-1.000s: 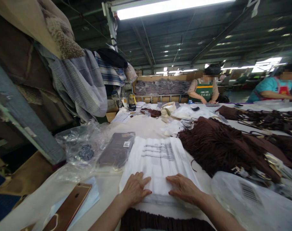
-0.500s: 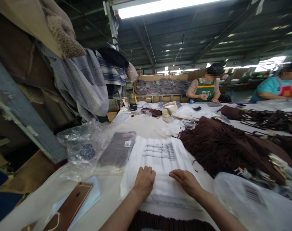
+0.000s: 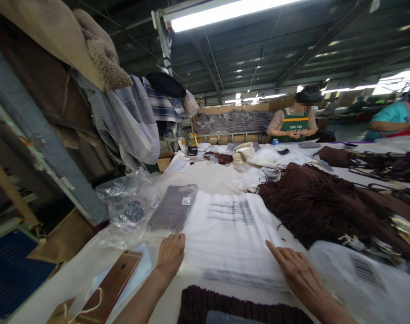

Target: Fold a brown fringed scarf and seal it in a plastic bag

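Note:
A stack of white printed plastic bags (image 3: 232, 234) lies flat on the table in front of me. My left hand (image 3: 171, 253) rests at the stack's left edge, fingers curled down on it. My right hand (image 3: 294, 269) lies flat at the stack's right edge, fingers stretched out and together. Neither hand grips anything. A dark brown garment edge (image 3: 225, 306) lies at the table's near edge between my forearms.
A pile of brown fringed garments (image 3: 326, 202) fills the right. A bagged brown item (image 3: 174, 207), crumpled clear plastic (image 3: 127, 202) and a rose-gold phone (image 3: 110, 288) lie left. Two people work at the far end. Clothes hang on a rack (image 3: 124, 117) at left.
My hands have slid apart from the middle of the bag stack to its left and right edges. The camera has shifted slightly left.

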Tool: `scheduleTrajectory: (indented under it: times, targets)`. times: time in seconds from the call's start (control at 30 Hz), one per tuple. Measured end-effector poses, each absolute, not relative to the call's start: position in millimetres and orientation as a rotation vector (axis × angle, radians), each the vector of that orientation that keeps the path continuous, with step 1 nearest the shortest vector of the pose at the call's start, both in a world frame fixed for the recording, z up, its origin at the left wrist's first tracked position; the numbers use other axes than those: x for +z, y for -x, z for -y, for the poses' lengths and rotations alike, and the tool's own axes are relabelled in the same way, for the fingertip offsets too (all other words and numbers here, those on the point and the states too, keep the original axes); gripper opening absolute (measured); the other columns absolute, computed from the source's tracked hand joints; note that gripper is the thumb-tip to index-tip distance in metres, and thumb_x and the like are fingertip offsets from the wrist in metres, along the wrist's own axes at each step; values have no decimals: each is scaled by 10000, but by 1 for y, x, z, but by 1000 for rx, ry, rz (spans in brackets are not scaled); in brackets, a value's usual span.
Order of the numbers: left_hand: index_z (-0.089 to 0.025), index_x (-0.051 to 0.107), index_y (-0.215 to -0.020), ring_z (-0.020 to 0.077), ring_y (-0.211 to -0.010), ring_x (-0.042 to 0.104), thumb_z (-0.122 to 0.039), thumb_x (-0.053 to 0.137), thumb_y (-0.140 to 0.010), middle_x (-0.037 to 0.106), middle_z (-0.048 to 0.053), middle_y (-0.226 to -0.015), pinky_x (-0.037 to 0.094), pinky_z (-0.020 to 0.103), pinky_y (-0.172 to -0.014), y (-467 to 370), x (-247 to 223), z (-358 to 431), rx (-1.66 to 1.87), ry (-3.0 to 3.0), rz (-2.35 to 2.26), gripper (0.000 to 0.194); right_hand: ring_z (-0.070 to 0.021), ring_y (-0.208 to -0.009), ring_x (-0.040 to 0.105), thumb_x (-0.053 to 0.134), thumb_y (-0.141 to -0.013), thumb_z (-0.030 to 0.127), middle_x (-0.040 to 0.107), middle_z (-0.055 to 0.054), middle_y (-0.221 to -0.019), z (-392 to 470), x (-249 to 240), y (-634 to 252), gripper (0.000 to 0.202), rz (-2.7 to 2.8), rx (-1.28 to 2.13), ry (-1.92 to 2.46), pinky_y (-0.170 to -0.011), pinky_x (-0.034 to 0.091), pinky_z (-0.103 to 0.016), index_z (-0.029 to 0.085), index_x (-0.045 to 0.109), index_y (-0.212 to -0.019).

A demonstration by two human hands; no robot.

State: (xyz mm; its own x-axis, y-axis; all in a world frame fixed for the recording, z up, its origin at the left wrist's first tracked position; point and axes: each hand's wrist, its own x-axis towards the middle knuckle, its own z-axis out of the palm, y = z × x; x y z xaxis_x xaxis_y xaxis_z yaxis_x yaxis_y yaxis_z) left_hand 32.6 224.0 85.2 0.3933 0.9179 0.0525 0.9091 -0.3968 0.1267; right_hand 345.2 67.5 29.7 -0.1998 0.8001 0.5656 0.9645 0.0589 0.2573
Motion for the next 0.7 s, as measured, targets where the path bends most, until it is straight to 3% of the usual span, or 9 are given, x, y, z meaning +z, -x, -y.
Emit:
scheduleTrajectory:
  times: [0.13,0.23,0.3,0.4,0.5,0.6,0.7]
  targets:
    - [-159,612,-790,226,-912,583,-45,391,-810,648,82,-860,398,333,-800,-31,88,-215,451,-2179,-1702,249,-203,-729,612,372,-735,-27,663,-93,-893,-58,32,-352,402,1847,-879,2022,-618,487,-318,129,584,-1040]
    - [-168,623,-779,179,-702,613,-101,437,-803,623,27,-667,409,251,-584,-35,88,-211,639,-1729,-1674,199,-210,-695,611,374,-749,27,664,-97,-917,-53,39,-347,373,1630,-511,2178,-587,468,-323,154,626,-993]
    - [-154,628,-825,144,-581,604,-93,475,-777,616,15,-624,340,197,-436,-37,89,-210,742,-1405,-1607,172,-183,-659,596,425,-734,85,662,-66,-920,-51,46,-341,324,1322,-148,2113,-576,451,-303,194,649,-943]
    - [-136,622,-839,81,-494,570,3,508,-722,636,27,-662,255,138,-346,-39,90,-212,887,-1021,-1459,215,-135,-525,525,530,-677,201,638,1,-709,-54,57,-330,289,668,340,1795,-489,408,-263,226,652,-938]
    - [-134,611,-719,55,-484,556,63,541,-685,631,22,-648,346,105,-372,-42,92,-211,1025,-799,-1310,212,-97,-392,418,586,-603,284,484,73,-463,-58,62,-324,371,334,567,1520,-370,314,-209,206,620,-963]
    - [-149,587,-646,58,-550,588,73,558,-676,623,-4,-634,489,129,-531,-45,91,-207,1156,-698,-1195,226,-45,-345,330,666,-508,300,455,99,-460,-55,65,-322,382,222,711,1289,-318,255,-166,219,608,-877]
    - [-161,613,-697,65,-606,602,1,616,-671,647,-15,-687,522,162,-619,-44,84,-200,1223,-704,-1102,165,-56,-409,446,770,-437,302,564,69,-551,-45,63,-325,388,188,814,1178,-363,391,-172,234,627,-792]
